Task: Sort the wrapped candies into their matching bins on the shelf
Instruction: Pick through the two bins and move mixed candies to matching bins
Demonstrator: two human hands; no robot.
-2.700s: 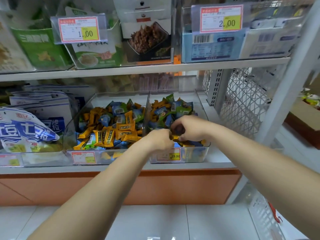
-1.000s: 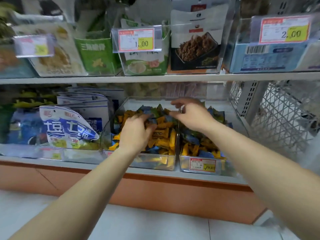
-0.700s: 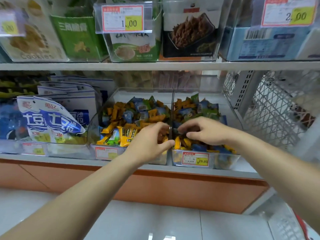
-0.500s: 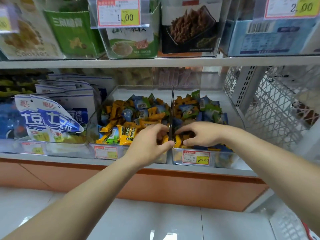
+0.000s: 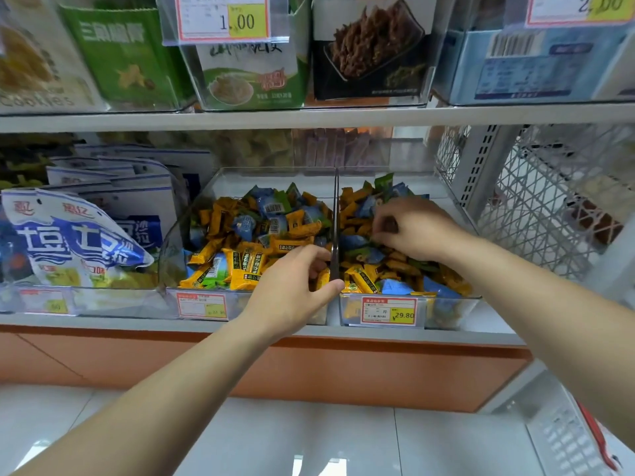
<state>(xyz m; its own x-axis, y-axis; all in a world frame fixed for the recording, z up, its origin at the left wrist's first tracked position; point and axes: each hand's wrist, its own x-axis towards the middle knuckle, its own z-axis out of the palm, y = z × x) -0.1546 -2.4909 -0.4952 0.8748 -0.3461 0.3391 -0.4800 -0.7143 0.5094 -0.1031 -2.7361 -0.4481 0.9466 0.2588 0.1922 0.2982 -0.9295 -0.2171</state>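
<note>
The right hand (image 5: pixel 412 228) has moved from the divider (image 5: pixel 335 214) deeper into the right bin (image 5: pixel 446 312), fingers curled among the wrapped candies (image 5: pixel 357 214), while the left hand (image 5: pixel 292 286) stays curled at the front of the left bin (image 5: pixel 171 259); whether either grips a candy cannot be told, so sorting looks unfinished.

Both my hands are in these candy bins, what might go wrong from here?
The left bin and right bin both hold orange, blue and green candies mixed, so one may easily land in the wrong bin. The right hand digs into a heap level with the right bin's front rim; pieces might spill onto the floor.
</note>
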